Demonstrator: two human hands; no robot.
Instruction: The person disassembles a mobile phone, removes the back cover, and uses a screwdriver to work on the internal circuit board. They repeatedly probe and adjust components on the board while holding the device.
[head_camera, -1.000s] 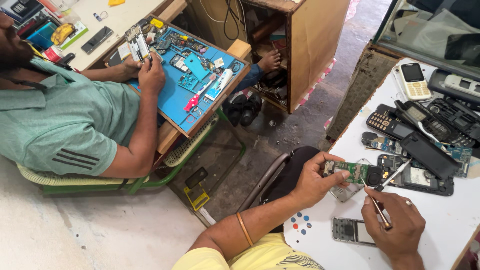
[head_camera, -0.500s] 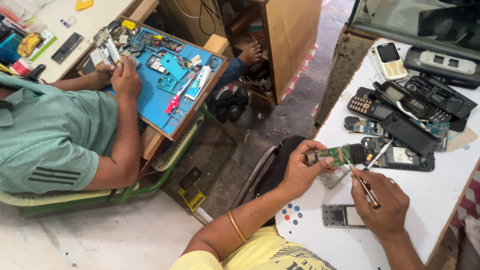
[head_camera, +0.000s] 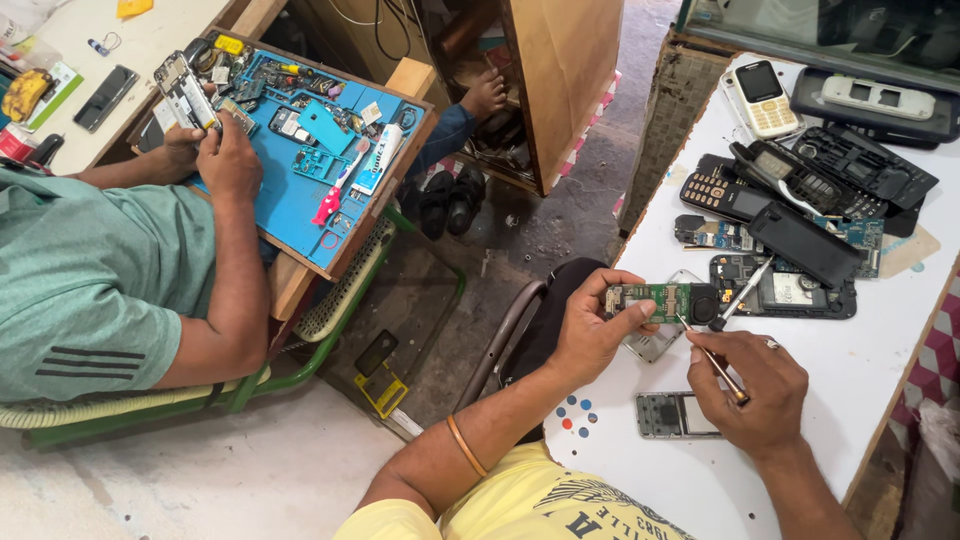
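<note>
Since the frame half a second back, the view has shifted a little and the left hand (head_camera: 590, 335) has kept the green circuit board (head_camera: 655, 300) raised near the front-left edge of the white bench (head_camera: 860, 370), while the right hand (head_camera: 745, 390) has brought the thin tool (head_camera: 712, 362) up so its tip now meets the board's lower edge. The left hand is clamped on the board's left end, thumb on top, fingers curled beneath; the right hand is closed round the tool in a pencil grip, tip pointing up and left. The board is held just above the bench, over a clear plastic piece (head_camera: 655, 342) lying under it.

The step in hand looks like probing or prying at a point on the board. The next move likely calls for a steady left-hand hold and small, careful pressure from the tool tip so it does not slip.

Towards the far edge lie a heap of opened phones and dark covers (head_camera: 800, 200); a small grey phone frame (head_camera: 675, 415) sits near the front edge. At the left, another person's hand (head_camera: 228, 160) rests on a blue work mat (head_camera: 300, 190) on a separate desk
</note>
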